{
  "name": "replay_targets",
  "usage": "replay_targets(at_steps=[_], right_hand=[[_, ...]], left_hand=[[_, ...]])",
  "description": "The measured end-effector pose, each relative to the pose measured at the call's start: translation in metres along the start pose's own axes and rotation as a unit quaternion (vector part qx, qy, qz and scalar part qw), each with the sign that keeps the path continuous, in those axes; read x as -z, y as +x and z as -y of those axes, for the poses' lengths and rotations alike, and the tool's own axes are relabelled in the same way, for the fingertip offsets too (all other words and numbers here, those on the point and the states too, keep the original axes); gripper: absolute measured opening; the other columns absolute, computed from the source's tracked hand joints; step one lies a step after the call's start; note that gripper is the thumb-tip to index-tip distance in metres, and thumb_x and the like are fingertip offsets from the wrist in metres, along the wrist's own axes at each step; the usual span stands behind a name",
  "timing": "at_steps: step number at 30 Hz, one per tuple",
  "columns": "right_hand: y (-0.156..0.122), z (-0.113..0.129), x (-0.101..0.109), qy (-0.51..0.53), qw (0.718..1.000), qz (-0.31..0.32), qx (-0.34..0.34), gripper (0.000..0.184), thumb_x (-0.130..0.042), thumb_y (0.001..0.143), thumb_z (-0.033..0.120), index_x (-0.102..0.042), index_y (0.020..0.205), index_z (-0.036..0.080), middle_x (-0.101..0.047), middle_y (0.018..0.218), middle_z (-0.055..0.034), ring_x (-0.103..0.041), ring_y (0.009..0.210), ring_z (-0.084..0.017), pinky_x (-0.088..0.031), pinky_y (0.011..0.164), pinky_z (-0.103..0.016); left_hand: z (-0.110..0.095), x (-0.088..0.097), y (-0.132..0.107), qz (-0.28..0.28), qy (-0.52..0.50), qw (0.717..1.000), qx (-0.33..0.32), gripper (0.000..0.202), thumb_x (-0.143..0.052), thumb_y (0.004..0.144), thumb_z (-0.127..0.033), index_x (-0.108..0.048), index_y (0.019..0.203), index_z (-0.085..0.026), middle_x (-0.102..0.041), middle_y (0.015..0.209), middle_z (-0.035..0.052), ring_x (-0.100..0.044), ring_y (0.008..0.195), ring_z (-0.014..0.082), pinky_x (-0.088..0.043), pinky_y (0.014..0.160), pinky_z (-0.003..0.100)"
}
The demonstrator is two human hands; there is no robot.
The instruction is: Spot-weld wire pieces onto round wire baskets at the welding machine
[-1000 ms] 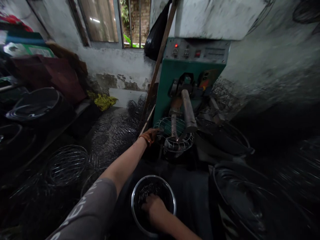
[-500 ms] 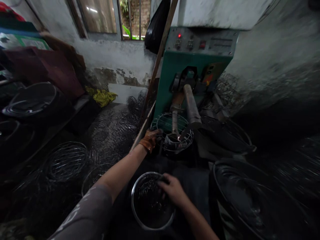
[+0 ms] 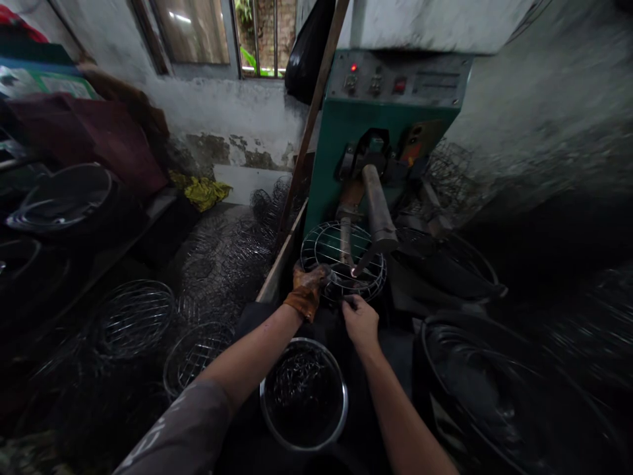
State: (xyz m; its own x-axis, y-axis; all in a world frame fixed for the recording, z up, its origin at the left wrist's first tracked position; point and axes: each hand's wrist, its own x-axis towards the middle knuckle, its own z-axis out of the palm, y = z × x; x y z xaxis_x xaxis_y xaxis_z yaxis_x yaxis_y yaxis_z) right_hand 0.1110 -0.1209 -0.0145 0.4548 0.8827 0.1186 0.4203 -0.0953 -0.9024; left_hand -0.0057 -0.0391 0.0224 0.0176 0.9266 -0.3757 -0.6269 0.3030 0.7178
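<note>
My left hand [image 3: 310, 284], in a brown work glove, is closed on the near left rim of a round wire rack [image 3: 329, 239]. The rack sits at the electrodes of a green spot welder [image 3: 390, 122], and a small glow shows at the electrode tip [image 3: 353, 272]. Close to the rack's near edge, my right hand [image 3: 360, 320] is bare with thumb and fingers pinched together; what they hold is too small to make out. Below both hands stands a metal-rimmed bowl [image 3: 345, 396] with many small bent wire pieces [image 3: 299, 377] in it.
Finished-looking wire racks [image 3: 133, 316] and heaped wire rings [image 3: 212, 257] lie on the floor at left. Large dark round basins [image 3: 475, 389] stand at right. A wooden board [image 3: 281, 254] runs along the welder's left side.
My right hand has moved up and forward from the bowl to the near edge of the rack. My left hand has shifted slightly right and nearer, and the rack has turned or shifted a little.
</note>
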Motion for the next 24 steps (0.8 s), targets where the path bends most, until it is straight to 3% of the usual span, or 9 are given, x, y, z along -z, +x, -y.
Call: replay_targets(at_steps=[7, 12, 18, 24], right_hand=[[0.002, -0.002, 0.002, 0.072, 0.996, -0.04, -0.035, 0.046, -0.067, 0.068, 0.065, -0.071, 0.076, 0.019, -0.074, 0.07, -0.0071, -0.067, 0.066, -0.024, -0.054, 0.067, -0.036], [0.002, -0.003, 0.004, 0.072, 0.996, -0.038, -0.025, 0.045, -0.068, 0.068, 0.064, -0.071, 0.075, 0.02, -0.073, 0.07, -0.0067, -0.066, 0.067, -0.024, -0.054, 0.069, -0.036], [0.003, 0.002, 0.007, 0.042, 0.998, -0.042, -0.014, 0.039, -0.062, 0.067, 0.06, -0.067, 0.072, 0.022, -0.072, 0.069, -0.0058, -0.065, 0.066, -0.024, -0.052, 0.069, -0.036], [0.01, 0.006, 0.008, 0.034, 0.998, -0.036, -0.032, 0.038, -0.06, 0.064, 0.06, -0.065, 0.071, 0.023, -0.073, 0.069, -0.007, -0.065, 0.066, -0.024, -0.051, 0.071, -0.037]], left_hand=[[-0.004, -0.002, -0.009, -0.026, 0.001, 0.999, 0.021, 0.054, -0.089, 0.063, -0.018, -0.062, 0.109, -0.022, -0.068, 0.078, 0.0002, -0.069, 0.079, 0.0195, -0.055, 0.077, 0.031], [-0.009, -0.008, -0.014, -0.028, -0.013, 0.999, 0.016, 0.057, -0.087, 0.057, -0.009, -0.061, 0.106, -0.021, -0.069, 0.08, 0.0004, -0.066, 0.07, 0.0161, -0.053, 0.071, 0.029], [-0.015, -0.017, -0.017, -0.048, -0.023, 0.998, 0.036, 0.038, -0.077, 0.062, -0.003, -0.056, 0.09, -0.018, -0.065, 0.072, -0.0011, -0.06, 0.059, 0.011, -0.047, 0.061, 0.024], [-0.009, -0.012, -0.007, -0.009, -0.005, 1.0, 0.027, 0.026, -0.071, 0.07, -0.005, -0.054, 0.083, -0.019, -0.062, 0.068, -0.002, -0.059, 0.06, 0.0097, -0.046, 0.06, 0.022]])
